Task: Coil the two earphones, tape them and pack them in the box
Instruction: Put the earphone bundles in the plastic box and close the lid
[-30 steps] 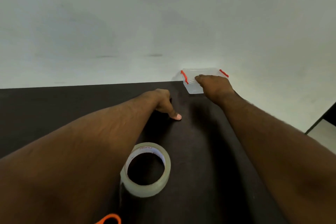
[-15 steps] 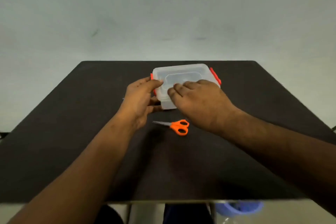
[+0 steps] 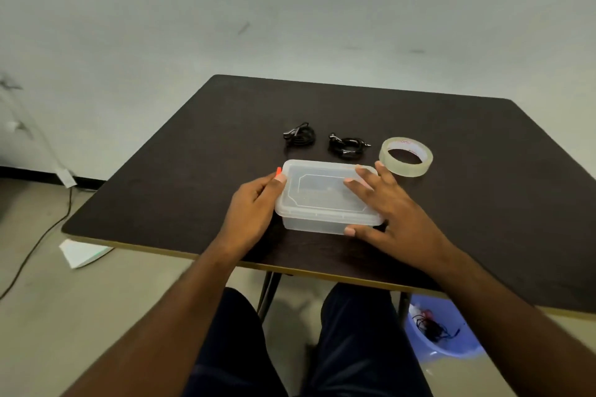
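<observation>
Both hands on the closed box, near the front of the bench.

Compared with half a second ago, the scissors are out of view, while two coiled earphones (image 3: 299, 136) (image 3: 347, 146) and a tape roll (image 3: 405, 157) now show behind the box (image 3: 325, 200). Its long axis runs left to right. The left hand (image 3: 254, 206) grips its left end; the right hand (image 3: 392, 208) lies flat with straight fingers on the lid, the thumb probably against the front wall.
</observation>
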### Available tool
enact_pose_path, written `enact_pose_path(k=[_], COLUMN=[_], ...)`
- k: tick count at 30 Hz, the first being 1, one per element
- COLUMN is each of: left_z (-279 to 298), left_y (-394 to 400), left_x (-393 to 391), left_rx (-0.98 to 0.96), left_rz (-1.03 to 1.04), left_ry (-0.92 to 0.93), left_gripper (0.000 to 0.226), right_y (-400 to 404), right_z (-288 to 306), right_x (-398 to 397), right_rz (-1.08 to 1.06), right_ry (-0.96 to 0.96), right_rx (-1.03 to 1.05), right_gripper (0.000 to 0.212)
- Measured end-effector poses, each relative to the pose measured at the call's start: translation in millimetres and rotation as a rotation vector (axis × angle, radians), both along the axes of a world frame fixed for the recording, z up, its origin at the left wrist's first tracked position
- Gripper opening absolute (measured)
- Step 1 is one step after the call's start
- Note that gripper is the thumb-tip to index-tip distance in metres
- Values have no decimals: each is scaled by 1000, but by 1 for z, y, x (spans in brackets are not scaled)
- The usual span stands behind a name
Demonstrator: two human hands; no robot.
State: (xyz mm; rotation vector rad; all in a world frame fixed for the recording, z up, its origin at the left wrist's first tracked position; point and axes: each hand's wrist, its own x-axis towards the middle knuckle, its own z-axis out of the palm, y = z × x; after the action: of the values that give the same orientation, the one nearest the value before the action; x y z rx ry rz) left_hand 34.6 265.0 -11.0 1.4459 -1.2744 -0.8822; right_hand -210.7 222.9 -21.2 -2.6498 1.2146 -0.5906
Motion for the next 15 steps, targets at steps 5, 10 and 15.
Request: enact_pose_path(k=[5, 10, 15], left_z=[-11, -18, -21], left_y=[-6, -8, -7], left_x=[2, 9, 7], left_rx=[-4, -32, -85], left_rz=[97, 186, 180], left_ry=[-74, -101, -236], left_gripper=[43, 47, 35], right_y=[0, 2, 2], right_z=[-9, -13, -14], right_x=[-4, -3, -7], right_rz=[-33, -106, -217], right_ry=[-124, -34, -77], right_rx=[55, -121, -198], right_gripper=[78, 80, 82])
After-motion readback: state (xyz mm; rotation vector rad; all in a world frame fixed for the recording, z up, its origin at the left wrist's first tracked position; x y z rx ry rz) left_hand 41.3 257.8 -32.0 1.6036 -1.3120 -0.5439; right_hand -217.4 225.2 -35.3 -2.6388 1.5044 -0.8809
